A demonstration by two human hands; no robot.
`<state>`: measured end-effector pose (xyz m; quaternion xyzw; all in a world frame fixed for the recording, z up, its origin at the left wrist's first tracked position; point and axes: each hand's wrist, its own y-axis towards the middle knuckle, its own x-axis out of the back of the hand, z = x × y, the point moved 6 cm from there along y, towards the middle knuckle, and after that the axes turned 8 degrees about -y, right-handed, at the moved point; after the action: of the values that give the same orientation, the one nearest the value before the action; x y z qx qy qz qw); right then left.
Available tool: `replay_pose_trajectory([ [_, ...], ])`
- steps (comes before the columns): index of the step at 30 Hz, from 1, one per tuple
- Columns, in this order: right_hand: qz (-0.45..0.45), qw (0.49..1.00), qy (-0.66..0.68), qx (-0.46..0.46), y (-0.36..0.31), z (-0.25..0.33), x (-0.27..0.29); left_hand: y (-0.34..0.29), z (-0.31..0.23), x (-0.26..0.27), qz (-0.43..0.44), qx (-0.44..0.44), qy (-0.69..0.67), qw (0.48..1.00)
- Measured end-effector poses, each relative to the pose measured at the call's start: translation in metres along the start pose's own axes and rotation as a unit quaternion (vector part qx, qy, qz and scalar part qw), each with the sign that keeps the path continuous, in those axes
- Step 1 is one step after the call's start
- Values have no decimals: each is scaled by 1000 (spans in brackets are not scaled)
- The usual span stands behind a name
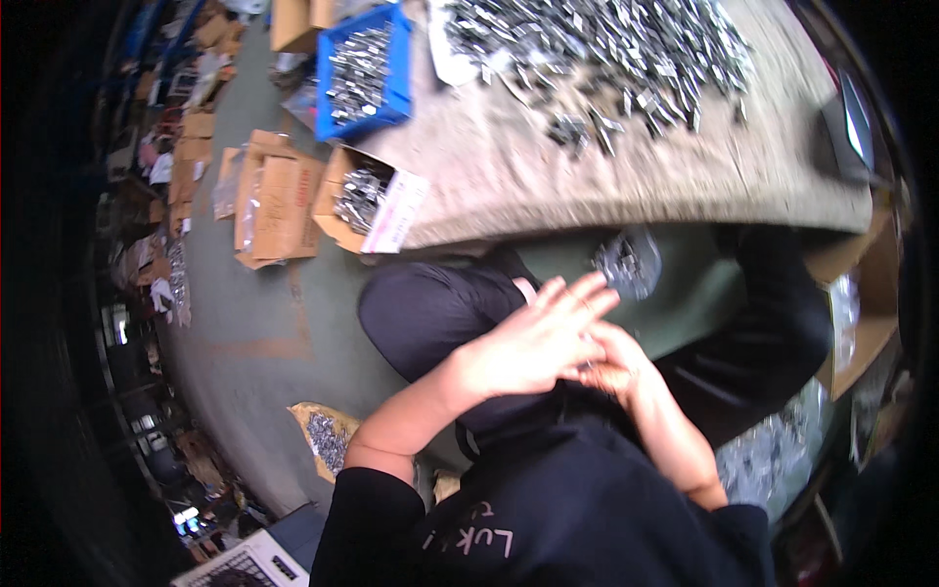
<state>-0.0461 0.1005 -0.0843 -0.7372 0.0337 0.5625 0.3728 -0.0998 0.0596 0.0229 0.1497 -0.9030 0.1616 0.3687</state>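
Note:
My left hand is held over my lap, its fingers stretched out and slightly spread toward the upper right. Below and beside it, my right hand meets the left palm with its fingers curled in. The left hand hides part of those fingers, and anything they hold is too small to make out. Beyond both hands, a large heap of small shiny metal parts covers the far side of a cloth-covered table. A few loose parts lie nearer its front edge.
At the left stand a blue bin and an open carton, both holding metal parts. Another carton is farther left. A clear plastic bag lies under the table edge. An open box stands at right, and a yellowish sack of small parts lower left.

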Motion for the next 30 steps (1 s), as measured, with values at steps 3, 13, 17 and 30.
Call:
replay_pose_trajectory([
  [3, 49, 998, -31, -9, 1, -3, 25, 4, -4, 0, -17, -29, 15, 999],
  [13, -63, 992, -111, 15, -5, 13, 27, 3, -5, 2, -121, -138, 80, 980],
  [17, -68, 994, -85, -19, -1, 28, -17, 0, 9, 39, -167, -116, 86, 975],
  [30, 23, 998, -56, -24, 22, 40, -40, 3, 36, 69, -162, -115, -82, 977],
])
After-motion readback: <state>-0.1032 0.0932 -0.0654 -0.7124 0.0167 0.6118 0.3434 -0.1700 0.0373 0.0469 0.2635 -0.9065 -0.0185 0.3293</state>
